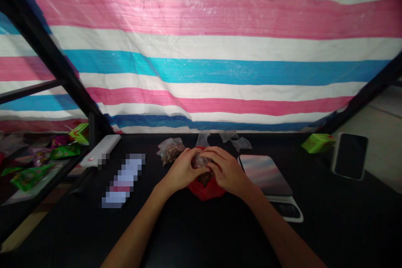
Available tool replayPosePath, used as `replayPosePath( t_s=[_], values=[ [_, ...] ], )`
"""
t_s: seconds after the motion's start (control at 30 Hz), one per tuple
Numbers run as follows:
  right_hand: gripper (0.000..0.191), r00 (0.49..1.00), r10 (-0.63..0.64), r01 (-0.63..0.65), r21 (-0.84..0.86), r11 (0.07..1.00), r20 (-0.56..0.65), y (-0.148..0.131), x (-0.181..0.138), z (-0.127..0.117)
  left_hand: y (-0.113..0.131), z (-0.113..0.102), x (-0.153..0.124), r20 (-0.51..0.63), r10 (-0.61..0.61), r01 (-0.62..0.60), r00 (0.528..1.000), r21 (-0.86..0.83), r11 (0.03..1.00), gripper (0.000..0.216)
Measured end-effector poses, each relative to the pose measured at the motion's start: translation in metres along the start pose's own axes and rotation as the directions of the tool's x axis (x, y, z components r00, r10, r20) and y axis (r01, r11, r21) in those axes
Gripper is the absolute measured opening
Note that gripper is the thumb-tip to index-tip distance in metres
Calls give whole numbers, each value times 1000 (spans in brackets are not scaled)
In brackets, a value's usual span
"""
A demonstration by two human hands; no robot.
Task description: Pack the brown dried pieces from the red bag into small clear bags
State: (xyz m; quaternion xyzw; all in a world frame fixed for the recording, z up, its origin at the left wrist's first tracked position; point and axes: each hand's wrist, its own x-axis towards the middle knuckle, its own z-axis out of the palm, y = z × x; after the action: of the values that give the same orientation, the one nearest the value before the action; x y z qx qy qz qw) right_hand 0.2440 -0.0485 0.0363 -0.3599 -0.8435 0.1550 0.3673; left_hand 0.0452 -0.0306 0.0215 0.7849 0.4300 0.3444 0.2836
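Note:
Both my hands meet over a red bag (205, 189) lying on the black table (194, 234). My left hand (181, 171) and my right hand (225, 169) have their fingers pinched together on a small clear plastic bag (199, 161) with brown bits in it, held just above the red bag. A second clear bag filled with brown bits (170, 150) lies to the left of my hands. Empty clear bags (234, 139) lie behind my hands near the tarp.
A flat kitchen scale (266, 178) sits right of my hands. A phone (350, 155) and a green box (318, 143) are at the far right. A white power bank (100, 150) and a blurred-out item lie at the left. Green packets (29, 173) fill a side shelf. A striped tarp hangs behind.

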Motion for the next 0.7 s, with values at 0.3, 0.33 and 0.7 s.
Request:
replayPosePath(
  t_s=[0.3,0.33,0.7],
  values=[
    [29,982,94,-110,-92,990,-163,13,-1,-7,-8,-3,-1,-33,-28,25,999,-69,997,32],
    [28,975,114,-138,-115,984,-190,17,-2,-9,-9,-4,-1,-48,-35,32,998,-60,998,30],
    [25,927,365,-315,-359,879,81,23,-3,-11,29,-20,-20,-297,-85,104,951,49,993,27]
  ],
)
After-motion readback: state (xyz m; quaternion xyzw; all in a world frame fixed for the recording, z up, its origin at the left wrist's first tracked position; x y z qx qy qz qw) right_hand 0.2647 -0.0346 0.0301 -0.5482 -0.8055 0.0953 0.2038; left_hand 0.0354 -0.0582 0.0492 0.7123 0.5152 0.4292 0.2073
